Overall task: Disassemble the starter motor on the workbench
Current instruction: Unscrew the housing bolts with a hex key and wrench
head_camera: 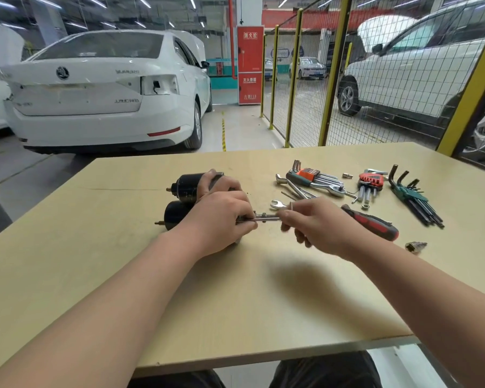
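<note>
The black starter motor lies on the workbench with its solenoid cylinder behind it; brass studs stick out at their left ends. My left hand covers the motor's right end, fingers curled over it. A thin silver hex key runs from the motor's right end to my right hand, which pinches it between thumb and fingers. The fastener under the key's tip is hidden by my left fingers.
Right of my hands lie an open-end wrench, a red-black screwdriver, a ratchet wrench set, a red hex key holder, a green hex key set and a small socket. A yellow mesh fence stands behind.
</note>
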A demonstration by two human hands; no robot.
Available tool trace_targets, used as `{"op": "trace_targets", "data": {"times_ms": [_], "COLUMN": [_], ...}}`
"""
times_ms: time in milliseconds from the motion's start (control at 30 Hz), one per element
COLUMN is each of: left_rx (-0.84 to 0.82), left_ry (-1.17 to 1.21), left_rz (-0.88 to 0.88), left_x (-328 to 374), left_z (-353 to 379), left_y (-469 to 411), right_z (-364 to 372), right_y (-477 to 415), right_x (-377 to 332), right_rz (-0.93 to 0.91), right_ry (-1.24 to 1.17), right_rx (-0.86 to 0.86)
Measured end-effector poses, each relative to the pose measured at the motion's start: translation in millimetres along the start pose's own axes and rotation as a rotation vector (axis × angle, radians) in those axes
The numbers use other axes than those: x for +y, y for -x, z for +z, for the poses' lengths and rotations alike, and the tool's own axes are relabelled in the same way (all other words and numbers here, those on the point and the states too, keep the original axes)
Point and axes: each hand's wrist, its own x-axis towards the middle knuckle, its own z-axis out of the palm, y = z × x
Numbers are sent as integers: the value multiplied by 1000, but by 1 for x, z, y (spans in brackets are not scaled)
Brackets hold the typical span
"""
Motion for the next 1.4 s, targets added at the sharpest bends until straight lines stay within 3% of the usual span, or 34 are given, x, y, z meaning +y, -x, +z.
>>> {"op": "trace_targets", "data": {"times_ms": [67, 100, 133, 200, 300, 333, 400, 433, 467, 533, 600, 633, 700, 767, 833, 967, 1200, 1267, 1300, 1333, 1400], "left_rx": [-30, -40, -46, -46, -20, -16, -18, -20, -19, -15, -19, -21, -25, -22, -34, -69, -49, -32, -23, -18, -28], "left_ry": [24, 33, 40, 48, 44, 41, 45, 48, 47, 44, 51, 53, 55, 48, 36, 9, 0, 10, 24, 39, 48], "left_rz": [1, 8, 17, 18, -1, 0, 8, 12, 17, 31, 36, 29, 9, -12, -23, -36, -27, -22, -20, -20, -15], "left_x": [-2, -2, -3, -3, -2, -2, -2, -2, -2, -2, -2, -3, -2, -1, 0, 0, 1, 2, 1, 1, 0], "left_z": [-2, -2, -2, -2, -1, -1, -1, -1, -1, -2, -1, -1, -1, 0, -1, -2, -2, -3, -3, -3, -4], "left_y": [0, 0, 0, 0, 0, 0, 0, 0, 0, 0, 0, 0, 0, 0, -1, -2, -1, 0, 0, 0, 1], "right_z": [-5, -6, -7, -6, -3, -4, -4, -5, -5, -6, -5, -6, -7, -8, -6, 4, 8, 9, 9, 8, 1], "right_y": [1, 3, 4, 7, 6, 3, 2, 3, 3, 5, 8, 9, 8, 4, -3, -4, 1, -2, -3, -2, -1], "right_x": [7, 10, 13, 13, 4, 5, 4, 4, 7, 14, 20, 21, 13, -2, -6, -5, 1, -1, -1, 1, 8], "right_rz": [-591, -777, -820, -580, 81, 225, 252, 161, -15, -489, -736, -706, -366, 132, 433, 417, 622, 562, 424, 184, -414], "right_ry": [587, 784, 863, 694, 2, -160, -230, -123, 131, 747, 951, 916, 736, 412, 42, -131, -562, -629, -562, -357, 360], "right_rx": [184, 217, 220, 170, -11, -74, -163, -162, -99, 183, 318, 324, 327, 163, -71, -143, -185, -160, -104, -6, 203]}}
